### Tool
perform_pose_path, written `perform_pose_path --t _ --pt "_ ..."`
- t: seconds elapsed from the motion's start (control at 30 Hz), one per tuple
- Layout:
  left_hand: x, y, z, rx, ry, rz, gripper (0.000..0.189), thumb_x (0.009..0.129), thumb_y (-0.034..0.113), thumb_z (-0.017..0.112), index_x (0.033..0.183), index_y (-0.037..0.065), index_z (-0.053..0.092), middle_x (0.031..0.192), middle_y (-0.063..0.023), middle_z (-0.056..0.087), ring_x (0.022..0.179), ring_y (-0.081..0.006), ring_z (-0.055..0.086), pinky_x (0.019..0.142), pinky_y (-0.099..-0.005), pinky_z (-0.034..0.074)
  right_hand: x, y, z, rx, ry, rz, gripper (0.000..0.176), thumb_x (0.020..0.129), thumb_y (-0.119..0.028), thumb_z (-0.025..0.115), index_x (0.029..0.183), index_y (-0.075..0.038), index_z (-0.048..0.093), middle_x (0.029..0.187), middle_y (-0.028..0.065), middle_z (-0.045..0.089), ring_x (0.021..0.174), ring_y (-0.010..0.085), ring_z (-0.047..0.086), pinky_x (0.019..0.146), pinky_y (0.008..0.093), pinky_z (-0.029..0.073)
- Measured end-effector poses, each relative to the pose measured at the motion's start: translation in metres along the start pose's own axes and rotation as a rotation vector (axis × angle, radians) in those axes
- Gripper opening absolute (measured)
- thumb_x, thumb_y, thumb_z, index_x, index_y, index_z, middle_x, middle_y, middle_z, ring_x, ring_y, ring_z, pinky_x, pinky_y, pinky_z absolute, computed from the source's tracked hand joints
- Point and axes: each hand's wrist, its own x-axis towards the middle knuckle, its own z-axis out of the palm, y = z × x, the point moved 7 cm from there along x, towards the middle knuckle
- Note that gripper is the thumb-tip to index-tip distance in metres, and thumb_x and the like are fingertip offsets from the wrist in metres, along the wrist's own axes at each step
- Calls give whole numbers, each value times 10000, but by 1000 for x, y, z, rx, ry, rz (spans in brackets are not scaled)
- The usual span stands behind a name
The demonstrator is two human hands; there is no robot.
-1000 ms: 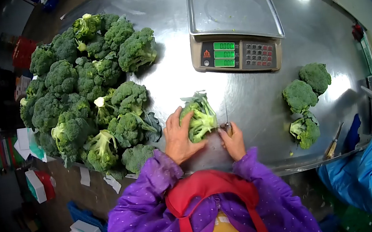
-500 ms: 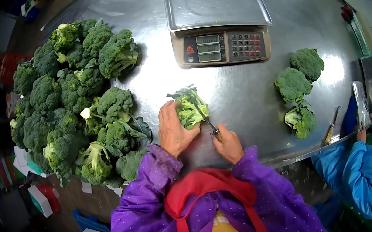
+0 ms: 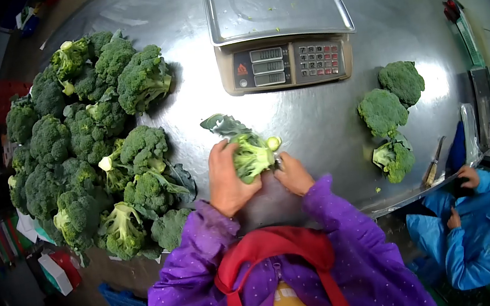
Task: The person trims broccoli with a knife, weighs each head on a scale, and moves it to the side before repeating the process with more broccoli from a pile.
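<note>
My left hand [image 3: 228, 180] is closed around the side of a broccoli head [image 3: 251, 155], its cut stalk side facing up. A dark leaf [image 3: 224, 125] sticks out beyond the fingertips. My right hand [image 3: 294, 174] is closed at the broccoli's right edge around a knife, most of which is hidden by the fingers and the broccoli. A round, pale green cut stem piece [image 3: 273, 143] shows at the right side of the head, just above my right hand.
A large pile of broccoli [image 3: 91, 136] covers the table's left side. Beyond my hands stands a weighing scale [image 3: 286, 62] with a metal tray. Three broccoli heads [image 3: 383, 111] lie at right, near another knife [image 3: 434, 163]. A person in blue [image 3: 484, 233] is at the right edge.
The knife blade, earlier across the broccoli, is now mostly hidden. The stem piece and more leaf now show. The person in blue has lowered and shifted their arms.
</note>
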Motion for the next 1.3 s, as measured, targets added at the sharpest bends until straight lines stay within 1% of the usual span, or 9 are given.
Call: perform_pose_path --t 0.13,0.4,0.57,0.63,0.77,0.9,1.07,1.2,1.3 --pt "-18 -17 -23 -81 -74 -147 925 564 191 842 1344 39 368 1378 -263 326 1265 -425 398 1044 -439 393 -26 -16 -9 575 -112 366 260 887 -249 649 903 -7 557 611 27 529 404 93 458 370 278 332" --pt "-27 7 -24 -71 -47 -23 686 575 133 827 1170 34 500 1370 -226 391 1200 -394 484 960 -426 464 7 -100 -19 -23 162 -271 277 868 -221 617 857 56 616 610 100 553 561 152 546 541 360 438" --pt "-19 -32 -13 -677 -21 -556 609 621 83 816 1134 35 491 1209 -165 531 1135 -253 536 870 -379 503 -43 -101 -102 693 638 -190 110 848 -100 650 825 4 623 629 22 584 561 68 492 493 280 382" --pt "10 -20 -39 -517 78 -341 672 636 136 843 1166 13 449 1089 -117 548 1011 -202 560 894 -330 483 -46 -86 -117 454 510 -151 143 850 -124 664 850 10 617 620 42 577 565 87 509 499 295 392" --pt "115 27 -86 -280 257 198 771 587 188 869 1222 73 448 1235 -140 454 1134 -278 507 957 -383 470 -64 -7 -72 -64 145 -69 222 847 -164 693 936 25 618 646 100 588 587 157 550 551 333 438" --pt "220 69 -83 -23 292 441 745 604 218 829 1225 48 454 1287 -192 430 1169 -323 490 987 -398 458 -95 -3 -41 51 261 -180 286 840 -198 717 999 23 629 719 148 613 634 192 556 628 342 472" --pt "286 20 -32 -290 81 179 945 649 299 859 1392 26 343 1335 -233 424 1236 -332 463 1069 -396 386 -91 17 -58 152 258 52 248 851 -162 712 996 22 631 704 109 614 634 132 533 608 303 460" --pt "249 12 -93 -253 263 77 1021 669 488 793 1464 86 294 1503 -217 279 1415 -361 239 1158 -510 218 -92 22 -65 293 360 105 195 862 -129 698 971 19 632 677 50 600 630 85 505 584 275 445" --pt "217 -13 -141 -255 336 -70 984 688 506 770 1447 68 322 1505 -217 280 1402 -377 268 1143 -518 253 -88 22 -55 307 320 80 168 865 -117 689 952 16 635 681 49 602 637 77 513 585 267 444"
